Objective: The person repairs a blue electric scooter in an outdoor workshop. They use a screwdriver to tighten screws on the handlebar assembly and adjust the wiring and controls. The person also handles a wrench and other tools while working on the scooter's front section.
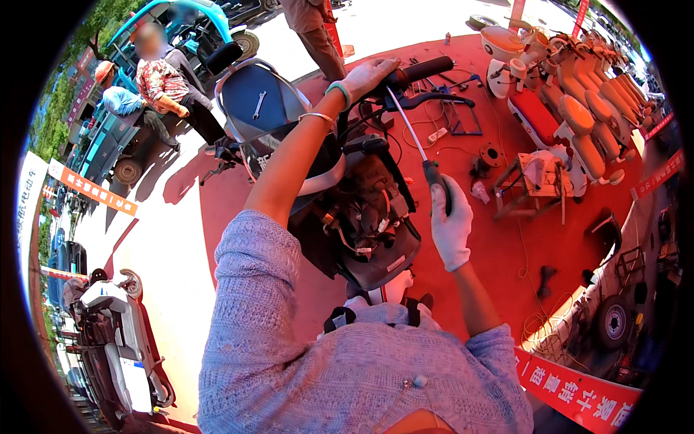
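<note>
My right hand (452,224), in a pale glove, is closed around the dark handle of a long screwdriver (408,126). Its metal shaft slants up and left to the switch housing beside the black grip of the handlebar (428,69). My left hand (363,79), also gloved, grips the handlebar just left of that spot; its fingertips are partly hidden. A brake lever (441,98) sticks out below the grip. Beneath my arms, the scooter's opened body (369,217) shows bundled wires. A wrench (259,105) lies on the dark panel at the scooter's front.
Scooters with orange and tan seats (578,119) line the right side. A wooden stool (533,181) stands on the red mat (484,289), with cables and parts scattered about. Several people stand near a teal three-wheeler (101,166) at far left. A white scooter (123,340) is parked at lower left.
</note>
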The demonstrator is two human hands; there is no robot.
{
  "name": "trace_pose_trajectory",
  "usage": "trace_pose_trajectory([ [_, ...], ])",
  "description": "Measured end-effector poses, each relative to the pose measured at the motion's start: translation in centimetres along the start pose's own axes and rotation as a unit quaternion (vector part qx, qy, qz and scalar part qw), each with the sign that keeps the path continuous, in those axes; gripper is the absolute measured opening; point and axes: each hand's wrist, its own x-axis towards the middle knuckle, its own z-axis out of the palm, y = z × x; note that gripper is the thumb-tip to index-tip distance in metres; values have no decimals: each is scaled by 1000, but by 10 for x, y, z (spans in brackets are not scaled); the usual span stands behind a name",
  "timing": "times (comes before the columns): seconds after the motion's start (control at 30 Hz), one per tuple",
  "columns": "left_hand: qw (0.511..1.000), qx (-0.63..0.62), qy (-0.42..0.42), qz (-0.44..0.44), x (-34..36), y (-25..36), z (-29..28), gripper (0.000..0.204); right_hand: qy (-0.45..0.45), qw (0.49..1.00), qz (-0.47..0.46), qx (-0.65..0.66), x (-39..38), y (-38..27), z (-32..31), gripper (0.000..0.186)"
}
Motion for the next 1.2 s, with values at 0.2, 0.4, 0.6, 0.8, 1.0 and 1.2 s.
trace_pose_trajectory([
  [0.2, 994, 74, 62, 54, 12, -17, 14, 23, 38, 983, -94, -150, 4, -21, 8, 30],
  [0.4, 990, -106, 19, -92, 18, -29, 22, 22, -39, 992, 60, 100, 14, -28, -1, 27],
  [0.6, 974, -139, 99, -147, 25, -61, 37, 40, -171, 770, 307, 533, 15, -45, -9, 41],
  [0.8, 974, -103, 59, -195, 4, 29, -6, 48, -165, 822, 296, 458, 6, -59, -73, 44],
  [1.0, 975, -83, 70, -196, -1, 52, -8, 59, 202, 839, 222, 455, -16, 22, -238, 27],
  [1.2, 973, -80, 72, -206, -1, 54, -7, 55, 516, 782, 130, 326, 7, 46, -436, 13],
])
